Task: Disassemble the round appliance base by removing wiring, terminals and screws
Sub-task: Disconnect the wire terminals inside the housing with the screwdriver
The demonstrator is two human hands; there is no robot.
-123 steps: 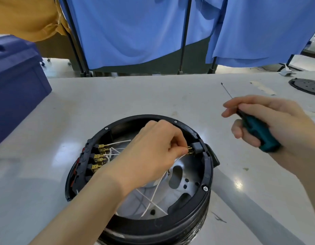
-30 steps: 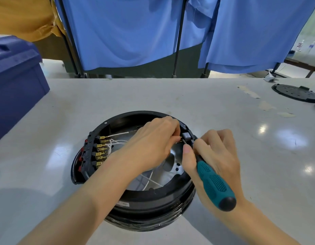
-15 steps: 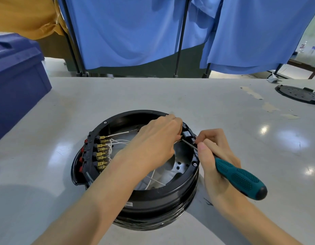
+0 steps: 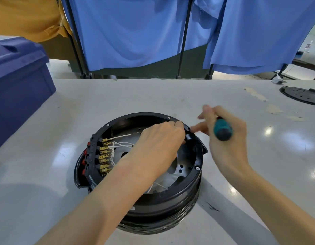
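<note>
The round black appliance base (image 4: 172,197) sits open side up on the pale table. Inside, a row of brass terminals (image 4: 104,156) with thin white wires (image 4: 121,144) lines the left wall. My left hand (image 4: 160,140) reaches across the base, fingers curled at the small black block on the right rim; what they pinch is hidden. My right hand (image 4: 224,138), blurred, hovers just right of the rim and grips a teal-handled screwdriver (image 4: 222,129), butt end toward me, shaft hidden.
A dark blue bin (image 4: 17,89) stands at the left edge of the table. A black perforated disc (image 4: 301,95) lies at the far right. Blue cloth on a black rack (image 4: 183,41) hangs behind the table's far edge.
My right hand has lifted the screwdriver away from the rim block and swung it up and to the right. My left hand stays at the rim block.
</note>
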